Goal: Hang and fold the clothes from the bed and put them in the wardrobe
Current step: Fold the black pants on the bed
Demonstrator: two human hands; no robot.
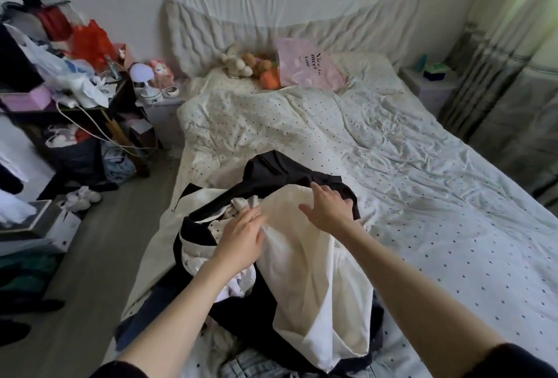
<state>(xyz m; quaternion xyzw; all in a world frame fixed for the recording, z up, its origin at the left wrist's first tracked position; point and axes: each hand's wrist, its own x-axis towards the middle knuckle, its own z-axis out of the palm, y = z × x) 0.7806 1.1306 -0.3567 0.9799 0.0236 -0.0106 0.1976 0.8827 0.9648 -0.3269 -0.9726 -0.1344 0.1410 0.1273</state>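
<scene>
— White cotton garment (pixel 314 259) tops the clothes pile (pixel 256 302) at six o'clock on the bed (pixel 453 196). What are the hands doing?

— Left hand (pixel 241 238) lies on its left edge, fingers straight, relaxed, gripping nothing. Right hand (pixel 327 207) hovers at its top edge, fingers spread, near the black garment (pixel 280 172) at twelve.

— Best approach?

— I'd pinch both shoulders, lift it free of the dark layers, then shake it flat. Stuffed toys (pixel 247 65) at twelve stay clear.

Dotted bed (pixel 422 196) under clothes pile (pixel 302 256), plush toys (pixel 244 65).
</scene>
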